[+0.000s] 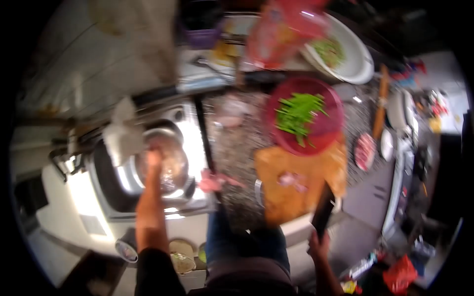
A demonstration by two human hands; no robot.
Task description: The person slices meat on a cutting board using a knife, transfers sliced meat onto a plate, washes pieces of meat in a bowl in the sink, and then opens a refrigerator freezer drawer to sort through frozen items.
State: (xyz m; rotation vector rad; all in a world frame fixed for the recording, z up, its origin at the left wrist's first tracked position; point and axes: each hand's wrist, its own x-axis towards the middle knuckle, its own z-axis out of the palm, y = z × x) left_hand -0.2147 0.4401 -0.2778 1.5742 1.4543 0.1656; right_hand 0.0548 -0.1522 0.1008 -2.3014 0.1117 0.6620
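Note:
My left hand reaches down into a round metal bowl standing in the sink; blur hides its fingers and anything they might hold. In my right hand is a dark, wide-bladed knife, held beside the lower right edge of an orange-brown cutting board. Small pieces of pale pink meat lie on the board. Just behind it, a dark pink bowl holds cut green vegetable stalks.
The steel sink is at left, with a pink cloth-like thing at its right edge. A white colander with greens stands at the back. Reddish meat rests on the counter at right, near a small white dish.

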